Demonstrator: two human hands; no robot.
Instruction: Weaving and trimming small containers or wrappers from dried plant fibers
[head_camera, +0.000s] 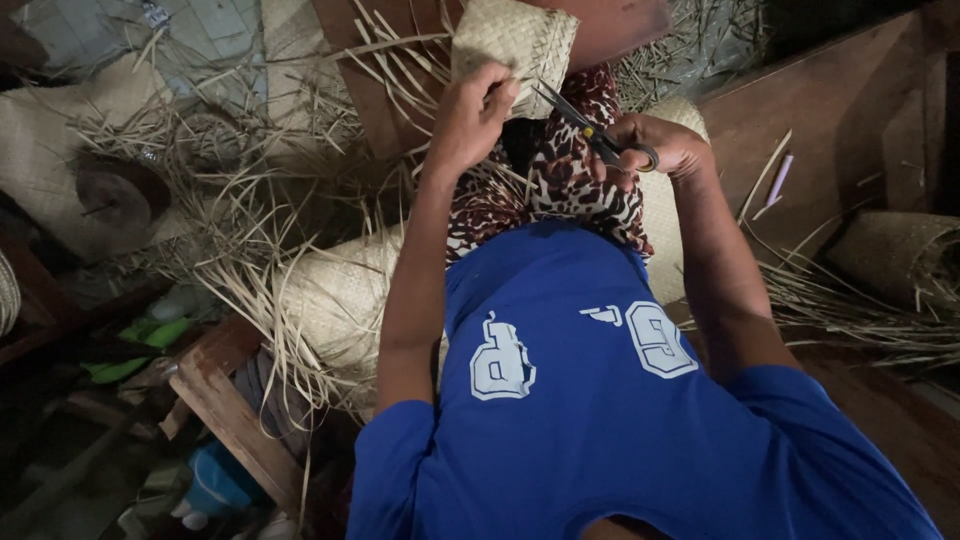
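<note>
My left hand grips the lower edge of a small woven straw basket held over my knees. My right hand holds a pair of dark scissors by the handles. The scissor blades are apart and point up-left at the basket's bottom edge, close to my left fingers. A patterned cloth covers my lap under both hands, and a blue shirt fills the lower frame.
Loose straw strips lie scattered to the left and right. A woven mat piece rests by my left side, another woven basket at far right. Wooden boards and a plank surround me.
</note>
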